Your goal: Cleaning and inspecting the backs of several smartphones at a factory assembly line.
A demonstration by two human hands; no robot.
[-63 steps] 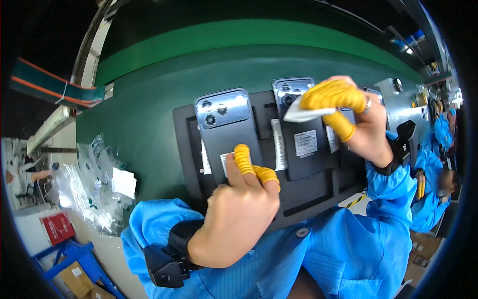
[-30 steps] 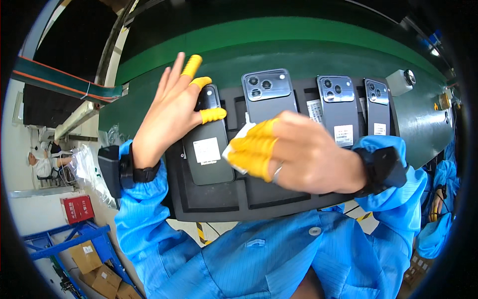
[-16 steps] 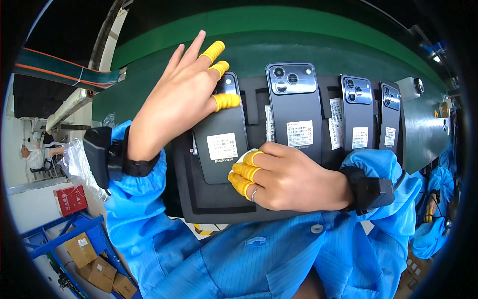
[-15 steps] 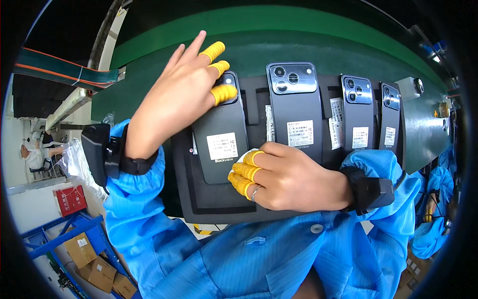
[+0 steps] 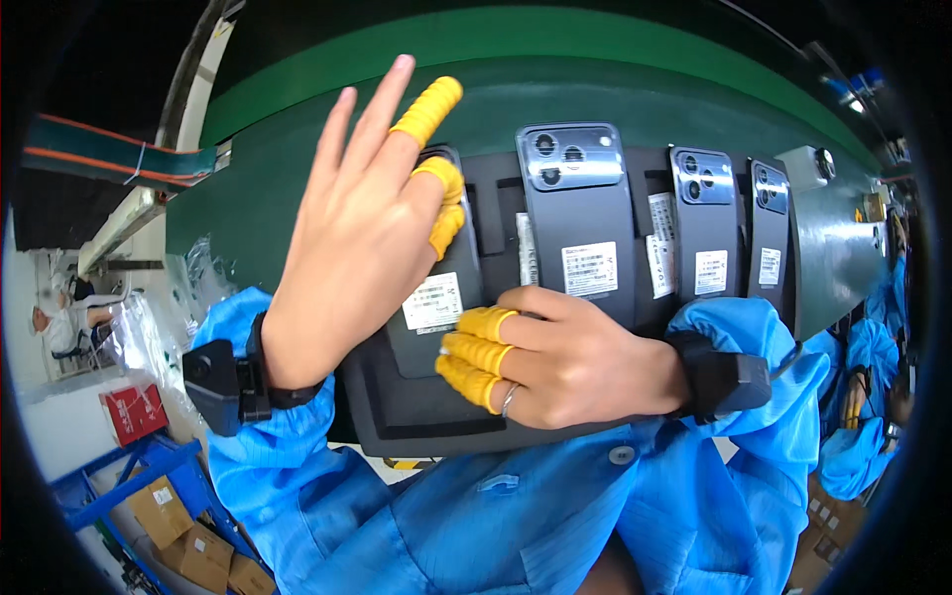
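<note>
My left hand (image 5: pixel 352 243) lies over the upper part of the leftmost dark phone (image 5: pixel 407 352). Yellow finger cots cover its thumb and two fingers; the outer fingers stretch out, while the thumb and the finger beside it bend down by the camera area, which they mostly hide. At that phone's lower right, my right hand (image 5: pixel 565 362) is closed, also in yellow cots. A small white wad (image 5: pixel 443 351) peeks out at its fingertips. This phone lies back up with a white label (image 5: pixel 433 302). Further right lie three similar phones, the nearest (image 5: pixel 580 223) with a shiny camera panel.
The phones rest on a dark foam tray (image 5: pixel 372 409) on a green bench (image 5: pixel 496 94). Printed strips (image 5: pixel 661 248) lie between phones. Clear plastic (image 5: pixel 149 337) hangs left, above a blue rack (image 5: pixel 129 476) with cartons. Another person's blue sleeve (image 5: pixel 858 461) shows right.
My left thumb and neighbouring finger have bent in, and the hand has turned more upright. My right hand has shifted slightly left and down; less of the white wad shows.
</note>
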